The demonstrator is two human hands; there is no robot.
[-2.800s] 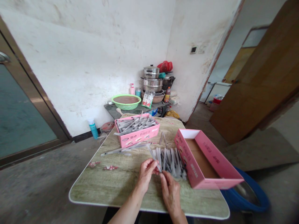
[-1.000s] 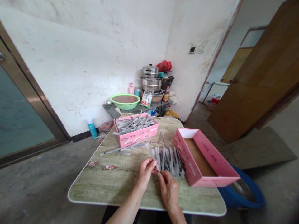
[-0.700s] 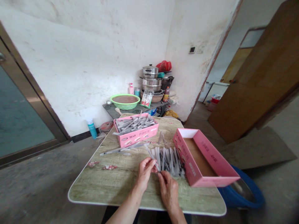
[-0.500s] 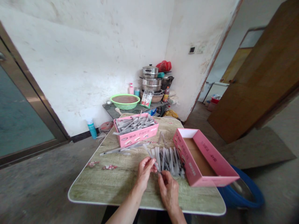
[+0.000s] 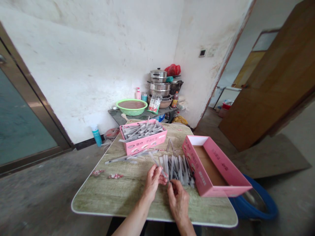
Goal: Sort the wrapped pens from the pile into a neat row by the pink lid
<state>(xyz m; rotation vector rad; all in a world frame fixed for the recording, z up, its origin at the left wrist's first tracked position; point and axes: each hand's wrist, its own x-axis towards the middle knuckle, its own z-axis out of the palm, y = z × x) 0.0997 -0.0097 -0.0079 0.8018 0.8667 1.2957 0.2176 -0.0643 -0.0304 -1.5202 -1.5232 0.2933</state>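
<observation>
Pen [image 5: 154, 159]: slim, straight, cloudy white and partly see-through like frosted plastic, greyer toward the lower end; held aslant over the surface [image 5: 105, 196], upper end leaning left and away, just left of the row of pens [image 5: 180, 168].
Left hand [image 5: 153, 180]: pinching the pen's lower half between thumb and fingers.
Right hand [image 5: 178, 196]: curled, thumb and forefinger close together at the pen's lower end; cannot tell whether pinching or only touching.
Row of pens: laid roughly side by side, same cloudy white, streaked with grey and black.
Loose pens [image 5: 128, 158]: lying flat in front of the filled box [image 5: 147, 145].
Filled box: pink, printed, heaped with crisscrossed pens.
Second box [image 5: 222, 160]: pink, brown bottom showing, right of the row, overhanging the surface.
Surface: woodgrain, greenish, flower-printed, pale-rimmed.
Behind: green basin [image 5: 131, 112], stacked pots [image 5: 159, 88].
</observation>
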